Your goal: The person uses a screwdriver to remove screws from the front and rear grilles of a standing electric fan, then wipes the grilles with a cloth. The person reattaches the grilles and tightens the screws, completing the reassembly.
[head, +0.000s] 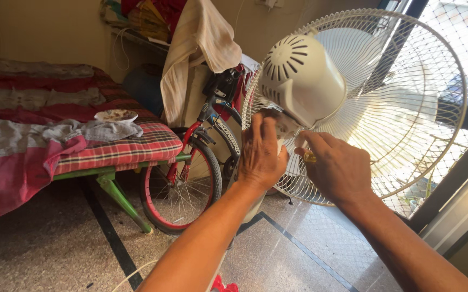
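White plastic: the motor housing of the pedestal fan sits just above my two hands, its vented back turned to me.
Left hand: my left hand wraps the fan's neck right under the housing, fingers closed on it, thumb side toward my right.
Right hand: my right hand pinches a small yellow-handled tool, its tip hidden at the neck joint, so I cannot tell what it meets.
Gap between hands: narrow, knuckles near but apart.
Wire guard: the fan's round grille spreads beyond and to the right of my grip, its lower rim curving just under my right wrist.
Left of grip: a red bicycle stands near, its wheel close to my left forearm.
Farther left: a cot with a checked mattress, well apart.
Below grip: open speckled floor with dark stripes.
Right edge: a netted window frame behind the grille.
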